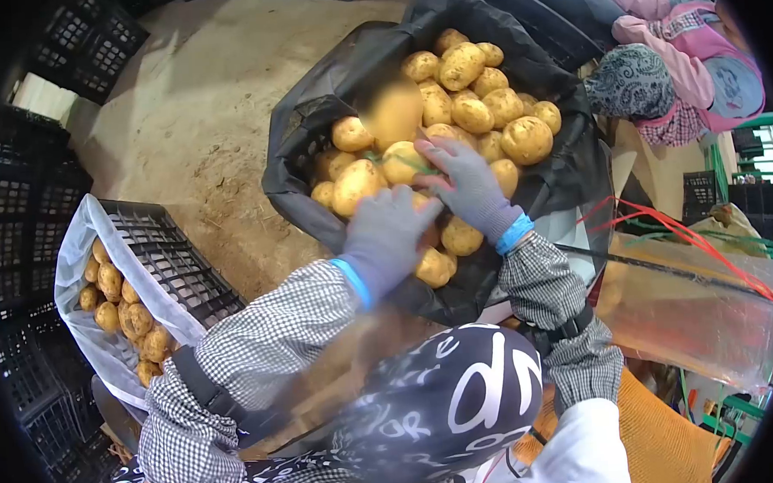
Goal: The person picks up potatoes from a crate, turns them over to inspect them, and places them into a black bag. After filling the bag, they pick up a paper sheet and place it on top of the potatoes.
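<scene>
Both my hands wear grey knit gloves with blue bands at the wrists, over checkered sleeves. My left hand [388, 237] lies palm down on potatoes at the near side of a heap, fingers apart. My right hand [464, 183] is just to its right, thumb and fingers closed at the right end of a yellow potato [404, 164]. A blurred green streak crosses that potato; I cannot make out what it is. The heap fills a container lined with black sheeting [308, 88]. Another potato [527, 140] lies at the right of the heap. Fingertips are partly hidden among the potatoes.
At the left stands a black crate [177, 252] with a white liner [80, 319] and potatoes in it. Stacked black crates [20, 252] line the left edge. A co-worker in pink [692, 68] is at the upper right. Red strings [683, 226] cross a clear-sided box at the right.
</scene>
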{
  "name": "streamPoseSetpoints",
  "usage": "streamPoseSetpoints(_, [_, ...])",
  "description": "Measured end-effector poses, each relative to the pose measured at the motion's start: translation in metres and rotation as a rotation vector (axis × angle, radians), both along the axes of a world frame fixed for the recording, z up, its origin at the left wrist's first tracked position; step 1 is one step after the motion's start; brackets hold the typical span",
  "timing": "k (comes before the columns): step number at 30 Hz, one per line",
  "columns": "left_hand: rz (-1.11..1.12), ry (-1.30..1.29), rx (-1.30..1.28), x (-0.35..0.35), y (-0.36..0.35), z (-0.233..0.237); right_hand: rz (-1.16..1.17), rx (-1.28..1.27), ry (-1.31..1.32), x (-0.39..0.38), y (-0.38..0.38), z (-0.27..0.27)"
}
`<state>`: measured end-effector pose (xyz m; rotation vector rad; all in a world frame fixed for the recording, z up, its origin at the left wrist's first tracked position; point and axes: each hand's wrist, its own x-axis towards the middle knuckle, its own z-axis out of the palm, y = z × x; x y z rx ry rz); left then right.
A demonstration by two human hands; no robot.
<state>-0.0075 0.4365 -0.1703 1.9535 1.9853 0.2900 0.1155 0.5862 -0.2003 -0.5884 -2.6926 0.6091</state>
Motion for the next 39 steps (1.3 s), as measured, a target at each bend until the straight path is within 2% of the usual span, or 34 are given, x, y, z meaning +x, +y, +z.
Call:
streamPoseSetpoints(3, [0.010,0.040,0.173,-0.024,0.003,0.000,-0.260,-0.053,0.342,0.019,0.023,0.023])
streamPoseSetpoints(4, [0.010,0.074,0.209,-0.026,0.003,-0.005,-0.411,-0.010,0.422,0.022,0.022,0.042])
streamPoseSetpoints(5, [0.007,0.112,0.253,-0.026,0.004,-0.009,-0.501,-0.079,0.444,0.035,0.027,0.043])
streamPoseSetpoints(7, [-0.004,0.130,0.238,-0.019,0.004,-0.011,-0.485,-0.133,0.411,0.055,0.028,0.042])
streamPoseSetpoints(9, [-0.008,0.129,0.204,-0.014,0.000,-0.013,-0.395,-0.055,0.267,0.065,0.013,0.032])
streamPoseSetpoints(10, [0.003,0.095,0.213,-0.015,-0.002,-0.010,-0.343,-0.016,0.200,0.066,0.004,0.028])
streamPoseSetpoints(12, [0.030,0.035,0.233,-0.019,-0.004,-0.003,-0.381,-0.025,-0.010,0.063,-0.014,0.017])
streamPoseSetpoints(13, [0.060,-0.080,0.264,-0.020,-0.004,-0.004,-0.396,-0.023,-0.110,0.060,-0.018,0.015])
streamPoseSetpoints(15, [0.126,-0.311,0.337,-0.021,-0.007,-0.006,-0.372,-0.114,0.016,0.060,-0.008,0.018])
streamPoseSetpoints(17, [0.184,-0.425,0.449,-0.027,-0.013,0.004,-0.370,-0.134,0.166,0.057,0.008,0.016])
streamPoseSetpoints(18, [0.251,-0.477,0.508,-0.026,-0.022,0.007,-0.381,-0.180,0.254,0.043,0.010,0.033])
streamPoseSetpoints(21, [0.331,-0.593,0.539,-0.025,-0.073,0.012,-0.290,0.025,0.166,-0.015,0.017,0.033])
streamPoseSetpoints(23, [0.285,-0.615,0.477,-0.029,-0.112,0.032,-0.290,-0.025,-0.204,-0.058,0.026,-0.016])
streamPoseSetpoints(25, [0.318,-0.531,0.418,-0.037,-0.150,0.044,-0.237,0.047,-0.008,-0.085,0.016,-0.027])
streamPoseSetpoints(28, [0.504,-0.456,0.406,-0.055,-0.203,0.054,-0.119,0.038,0.132,-0.083,0.026,-0.002])
streamPoseSetpoints(29, [0.570,-0.425,0.434,-0.058,-0.220,0.055,-0.225,0.158,0.108,-0.075,0.035,0.008])
streamPoseSetpoints(30, [0.700,-0.526,0.424,-0.057,-0.232,0.063,-0.328,0.278,0.078,-0.062,0.046,0.019])
streamPoseSetpoints(32, [0.748,-0.463,0.473,-0.065,-0.260,0.064,-0.520,0.307,0.077,-0.024,0.076,0.037])
streamPoseSetpoints(33, [0.809,-0.478,0.448,-0.070,-0.276,0.060,-0.524,0.391,0.162,0.001,0.093,0.033])
streamPoseSetpoints(34, [0.873,-0.489,0.417,-0.074,-0.293,0.056,-0.561,0.459,0.079,0.027,0.105,0.031])
streamPoseSetpoints(35, [0.939,-0.498,0.383,-0.076,-0.305,0.053,-0.590,0.220,-0.176,0.048,0.107,0.040])
streamPoseSetpoints(36, [0.976,-0.544,0.397,-0.077,-0.311,0.050,-0.530,0.269,-0.277,0.069,0.110,0.025])
streamPoseSetpoints(38, [0.939,-0.532,0.347,-0.077,-0.314,0.045,-0.451,0.291,-0.405,0.082,0.105,0.012])
streamPoseSetpoints(39, [0.920,-0.525,0.321,-0.078,-0.313,0.044,-0.432,0.262,-0.432,0.078,0.102,0.022])
